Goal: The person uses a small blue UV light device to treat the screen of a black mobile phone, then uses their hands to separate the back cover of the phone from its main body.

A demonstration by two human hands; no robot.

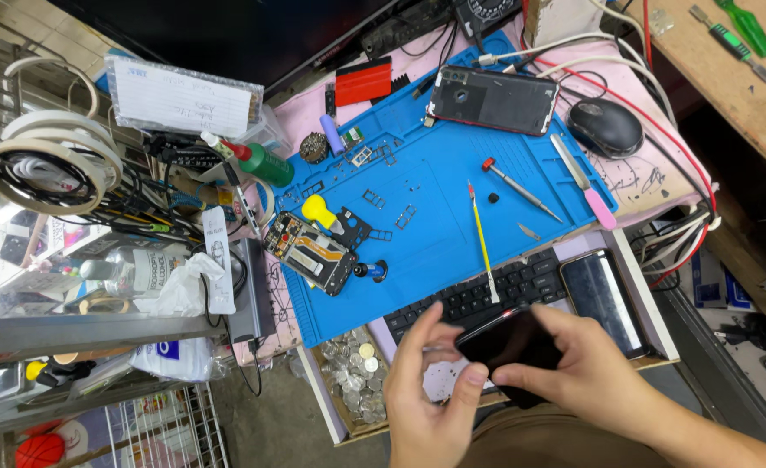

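A: Start at your hands. What have you got?

B: Your right hand (586, 368) and your left hand (435, 386) both grip the black smartphone (508, 342). The right one wraps its far end, fingers over the dark glass; the left pinches the near end, thumb underneath and fingertips curled at the edge. Neither hand is free

A: Which way does the phone lie?

B: Its long axis runs roughly across you, left hand to right hand, slightly tilted. It hangs low in front of your lap, just above the front edge of the pull-out tray, and your right hand covers more of it

A: And directly beyond it?

B: The black keyboard (487, 290) sits just past your fingers, with a second dark phone (604, 299) lying flat beside it on the right. To the left of the keyboard, a compartment of coins (352, 377)

A: Further out?

B: The blue work mat (435, 225). On it lie a thin yellow-handled tool (481, 238), whose tip overhangs the keyboard, a red-capped screwdriver (517, 186), a pink-handled blade (586, 186) and an opened phone chassis (311, 251) at the left edge. A red-framed phone (493, 100) rests face down at the far end, a black mouse (606, 126) beside it

A: Anything crowding you?

B: The yellow tool's tip is nearest to the phone you hold; loose cables (669, 95) trail along the right
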